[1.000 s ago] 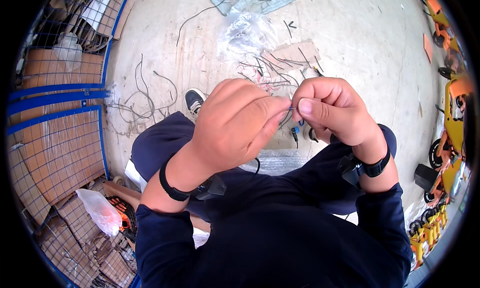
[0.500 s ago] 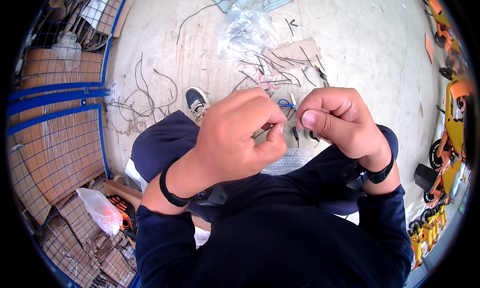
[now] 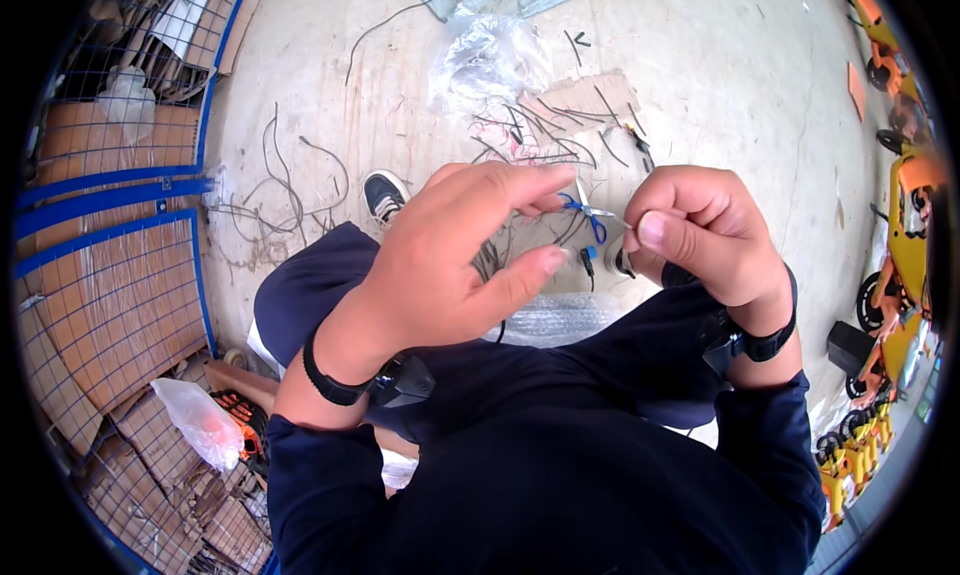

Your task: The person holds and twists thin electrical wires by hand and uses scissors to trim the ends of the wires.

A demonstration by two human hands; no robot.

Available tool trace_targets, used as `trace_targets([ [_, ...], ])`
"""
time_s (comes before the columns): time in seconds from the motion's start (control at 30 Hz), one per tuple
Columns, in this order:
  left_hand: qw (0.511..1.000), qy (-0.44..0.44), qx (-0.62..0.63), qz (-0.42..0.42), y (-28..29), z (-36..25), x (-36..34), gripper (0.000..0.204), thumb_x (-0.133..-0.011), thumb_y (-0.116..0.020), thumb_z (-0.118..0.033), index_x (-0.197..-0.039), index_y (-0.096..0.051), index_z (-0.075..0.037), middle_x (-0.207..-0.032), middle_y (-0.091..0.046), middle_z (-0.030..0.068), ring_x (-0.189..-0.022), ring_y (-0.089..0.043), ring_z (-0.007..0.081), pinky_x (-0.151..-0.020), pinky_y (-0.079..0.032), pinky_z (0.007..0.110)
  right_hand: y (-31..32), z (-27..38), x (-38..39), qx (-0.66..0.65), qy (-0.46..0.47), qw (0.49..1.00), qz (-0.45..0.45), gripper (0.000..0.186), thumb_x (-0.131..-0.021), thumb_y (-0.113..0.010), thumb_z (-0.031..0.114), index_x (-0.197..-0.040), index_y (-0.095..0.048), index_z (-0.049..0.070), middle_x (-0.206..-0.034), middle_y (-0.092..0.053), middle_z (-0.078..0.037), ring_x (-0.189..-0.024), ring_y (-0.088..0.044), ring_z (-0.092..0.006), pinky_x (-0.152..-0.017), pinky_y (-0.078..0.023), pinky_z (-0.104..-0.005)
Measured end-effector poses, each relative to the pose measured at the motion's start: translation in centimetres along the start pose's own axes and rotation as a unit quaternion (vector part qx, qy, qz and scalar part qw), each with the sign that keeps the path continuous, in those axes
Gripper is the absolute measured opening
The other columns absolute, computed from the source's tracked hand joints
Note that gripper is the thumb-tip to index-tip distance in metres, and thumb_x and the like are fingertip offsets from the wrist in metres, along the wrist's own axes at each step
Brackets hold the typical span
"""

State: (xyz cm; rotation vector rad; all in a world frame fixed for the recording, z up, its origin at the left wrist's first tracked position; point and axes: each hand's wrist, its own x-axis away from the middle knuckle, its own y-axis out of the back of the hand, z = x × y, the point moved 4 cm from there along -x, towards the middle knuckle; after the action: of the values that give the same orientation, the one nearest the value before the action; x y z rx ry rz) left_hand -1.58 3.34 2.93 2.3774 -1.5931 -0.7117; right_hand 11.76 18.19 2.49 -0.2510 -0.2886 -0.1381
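My left hand [image 3: 455,260] holds a bunch of thin dark wires [image 3: 487,260] between thumb and fingers, above my lap. A blue twist tie [image 3: 585,213] runs from the bunch toward my right hand [image 3: 700,230], which pinches its pale end between thumb and forefinger. Both wrists wear black bands. A few wire ends with small dark tips hang down between the hands.
Loose dark wire offcuts [image 3: 290,195] lie on the concrete floor, beside a clear plastic bag [image 3: 485,55] and cardboard scraps [image 3: 585,100]. Blue wire-mesh cages with cardboard [image 3: 110,275] stand at left. Yellow toy vehicles [image 3: 905,235] line the right edge. My shoe [image 3: 385,193] shows below the wires.
My hands have moved apart and lowered a little. The blue tie, hidden before, is now stretched between them.
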Motion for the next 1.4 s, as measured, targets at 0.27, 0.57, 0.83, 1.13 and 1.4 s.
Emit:
trace_targets([
  [0.27,0.993,-0.076,-0.084,0.026,-1.2,0.7,-0.2,0.021,-0.076,-0.069,-0.004,-0.097,-0.067,-0.003,-0.081,-0.064,0.0091,-0.074,-0.06,0.0241,-0.067,-0.046,0.032,-0.4,-0.5,-0.6,0.173,0.048,0.984,-0.003,0.008,-0.092,-0.057,0.005,-0.089,-0.062,0.0,-0.073,-0.059,0.0,-0.064,-0.051,-0.0064,-0.058,-0.041,-0.0216],
  [0.57,0.985,-0.126,-0.113,0.012,-2.6,0.6,0.2,0.02,-0.066,-0.068,0.001,-0.085,-0.063,-0.004,-0.077,-0.06,0.0088,-0.067,-0.058,0.0259,-0.059,-0.046,0.033,-0.8,-3.8,-1.1,-0.009,-0.119,0.991,0.06,0.017,-0.095,-0.052,0.013,-0.093,-0.063,0.0,-0.073,-0.058,0.002,-0.065,-0.048,-0.0033,-0.058,-0.039,-0.0193],
  [0.83,0.986,0.032,-0.156,0.055,-3.8,1.6,1.7,0.014,-0.068,-0.062,0.0,-0.08,-0.056,-0.005,-0.07,-0.054,0.0081,-0.06,-0.056,0.0258,-0.052,-0.044,0.034,-2.8,-4.3,-0.7,0.218,-0.014,0.976,0.0,0.009,-0.09,-0.054,0.007,-0.087,-0.059,0.0,-0.069,-0.057,-0.011,-0.062,-0.053,-0.0176,-0.06,-0.044,-0.0305],
  [1.13,0.978,0.023,-0.164,0.127,-4.7,1.6,3.0,0.01,-0.07,-0.06,-0.007,-0.068,-0.05,-0.006,-0.062,-0.048,0.0071,-0.053,-0.053,0.0288,-0.045,-0.041,0.04,-3.2,-4.1,0.0,0.254,-0.019,0.965,0.058,0.006,-0.087,-0.054,0.003,-0.089,-0.059,0.0,-0.074,-0.062,-0.016,-0.066,-0.062,-0.0308,-0.06,-0.047,-0.0356],
  [1.4,0.973,0.08,0.138,0.166,-3.9,0.2,2.9,0.007,-0.067,-0.054,0.001,-0.067,-0.055,-0.006,-0.059,-0.05,0.0036,-0.049,-0.048,0.0214,-0.045,-0.036,0.031,-2.9,-3.2,1.2,0.089,-0.009,0.979,0.181,0.01,-0.093,-0.052,0.006,-0.096,-0.061,0.002,-0.081,-0.063,-0.004,-0.072,-0.059,-0.0131,-0.065,-0.046,-0.0251],
])
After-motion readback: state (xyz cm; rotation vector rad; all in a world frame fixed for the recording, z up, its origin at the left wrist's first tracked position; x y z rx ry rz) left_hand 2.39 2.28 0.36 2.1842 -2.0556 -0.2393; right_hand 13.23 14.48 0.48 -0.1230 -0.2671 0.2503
